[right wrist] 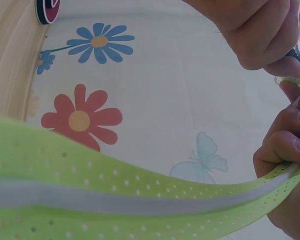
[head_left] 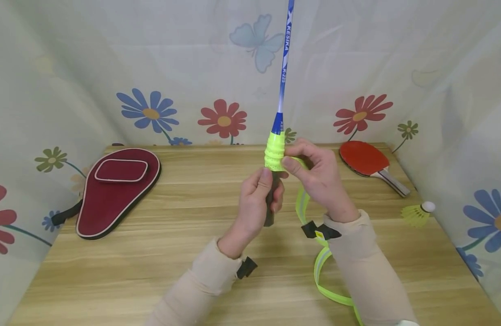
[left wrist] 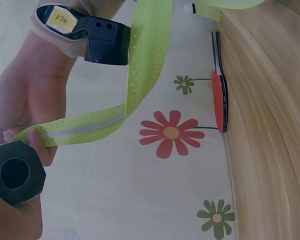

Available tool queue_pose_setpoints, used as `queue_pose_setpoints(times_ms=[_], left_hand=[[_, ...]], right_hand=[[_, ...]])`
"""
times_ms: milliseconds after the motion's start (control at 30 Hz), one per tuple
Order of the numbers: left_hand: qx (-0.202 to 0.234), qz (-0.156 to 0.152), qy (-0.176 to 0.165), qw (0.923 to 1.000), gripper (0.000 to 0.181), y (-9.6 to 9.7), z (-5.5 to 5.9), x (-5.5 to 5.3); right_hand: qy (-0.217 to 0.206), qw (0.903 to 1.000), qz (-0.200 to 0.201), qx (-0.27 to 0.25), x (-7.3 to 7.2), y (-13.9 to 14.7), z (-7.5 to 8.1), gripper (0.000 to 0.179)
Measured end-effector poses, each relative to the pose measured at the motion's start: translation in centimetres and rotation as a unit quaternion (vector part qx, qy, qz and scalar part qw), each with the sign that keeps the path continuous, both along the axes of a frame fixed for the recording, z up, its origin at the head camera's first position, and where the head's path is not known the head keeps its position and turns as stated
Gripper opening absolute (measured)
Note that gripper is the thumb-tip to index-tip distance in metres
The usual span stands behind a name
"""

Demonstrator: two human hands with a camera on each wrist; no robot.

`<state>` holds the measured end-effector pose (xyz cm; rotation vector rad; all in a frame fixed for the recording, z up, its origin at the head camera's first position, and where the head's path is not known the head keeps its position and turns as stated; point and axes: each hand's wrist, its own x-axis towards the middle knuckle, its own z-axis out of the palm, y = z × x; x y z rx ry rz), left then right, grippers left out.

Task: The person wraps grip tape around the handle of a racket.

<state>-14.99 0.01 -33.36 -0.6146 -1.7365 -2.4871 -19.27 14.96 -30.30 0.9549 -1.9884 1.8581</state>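
Note:
My left hand [head_left: 256, 194] grips the dark handle [head_left: 269, 213] of a badminton racket, whose blue shaft [head_left: 284, 68] points up out of the head view. Neon yellow overgrip tape [head_left: 274, 151] is wound in ridged turns round the upper handle, below the blue cone. Thumb and fingers of my right hand [head_left: 315, 172] pinch the tape right beside the wound part. From there the loose tape [right wrist: 140, 195], perforated and with a grey stripe, hangs past the right wrist to the table. The handle's dark butt end [left wrist: 16, 172] faces the left wrist camera.
A maroon paddle case [head_left: 116, 199] lies on the left of the wooden table [head_left: 185, 217]. At the back right lies a red table tennis paddle [head_left: 364, 158], with a yellow shuttlecock [head_left: 419, 213] nearer the right edge. Flowered curtains [head_left: 185, 68] stand behind and beside the table.

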Motion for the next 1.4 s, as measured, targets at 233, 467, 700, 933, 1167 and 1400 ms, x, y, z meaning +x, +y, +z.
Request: queue_pose_setpoints(times_ms=[233,467,700,933,1167,1400], left_hand=[[0.035,-0.035,-0.023,0.9985,0.043,0.1,0.2,0.2],[0.058,-0.084,-0.043,0.9938,0.047,0.0,0.2,0.5],[0.074,-0.149,-0.035,0.9854,0.050,-0.2,0.1,0.5],[0.087,-0.224,-0.006,0.9708,0.052,-0.5,0.1,0.6],[0.033,-0.185,0.017,0.9821,0.057,-0.4,0.3,0.5],[-0.075,0.056,-0.003,0.9956,0.038,-0.5,0.7,0.4]], right_hand=[[0.004,0.9991,0.032,-0.028,-0.2,0.0,0.0,0.010],[0.011,0.9977,0.052,-0.041,-0.7,-0.1,-0.3,0.015],[-0.019,0.9958,0.084,-0.029,-1.2,0.1,-0.5,0.032],[0.009,0.9882,0.151,-0.025,-1.1,0.3,-0.4,0.031],[0.065,0.9891,0.124,-0.047,-0.1,0.1,0.5,0.030],[0.066,0.9969,-0.028,-0.030,0.7,0.0,0.6,0.022]])
